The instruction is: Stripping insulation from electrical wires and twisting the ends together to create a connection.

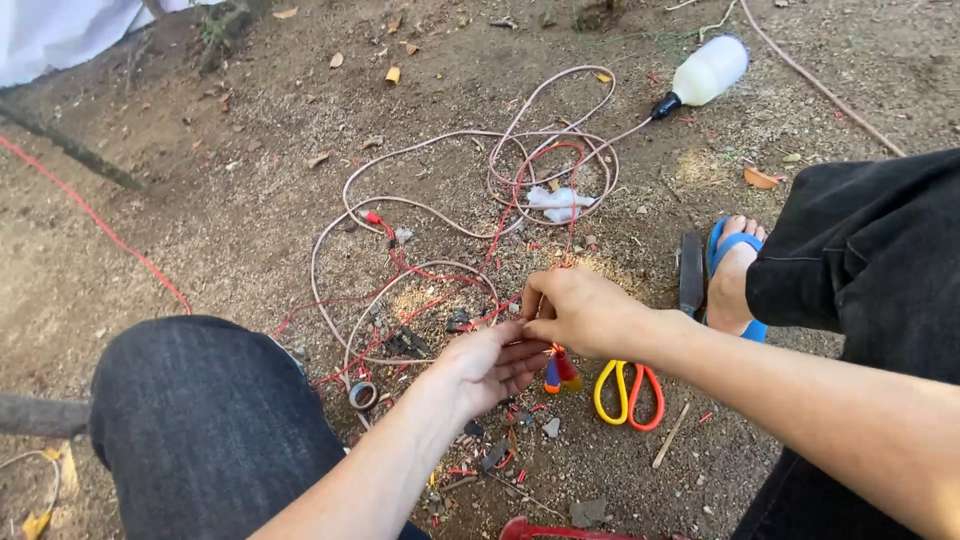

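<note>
Pinching thin red wire [470,322] between thumb and fingertips, your right hand [580,312] sits at frame centre. Your left hand [490,366], at 7 o'clock from right, lies palm-up, fingers loosely spread, holding nothing visible, fingertips touching right hand. Wire runs toward 10 o'clock into tangled pale cable [430,205] on dirt. Scissors [628,392], yellow and orange handles, lie at 5 o'clock. White bulb [708,70] at 1 o'clock.
</note>
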